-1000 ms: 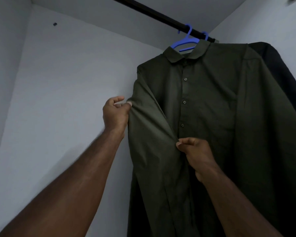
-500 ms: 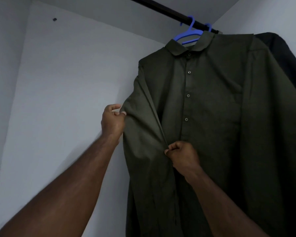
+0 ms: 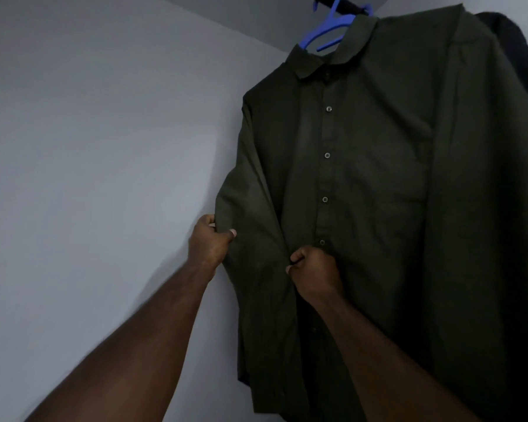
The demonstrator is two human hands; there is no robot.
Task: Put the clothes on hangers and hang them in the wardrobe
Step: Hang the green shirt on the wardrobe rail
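At centre frame, the left hand (image 3: 209, 243) and right hand (image 3: 313, 274) both pinch the sleeve (image 3: 250, 239) of the hung green shirt (image 3: 363, 178); straightening step, letting go likely comes next.

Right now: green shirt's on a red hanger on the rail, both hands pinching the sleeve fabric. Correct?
Not quite: the hanger is blue, not red, as the head view shows. The rest stands: the dark green shirt hangs from the rail, the left hand pinches the sleeve's outer edge and the right hand grips its inner edge.
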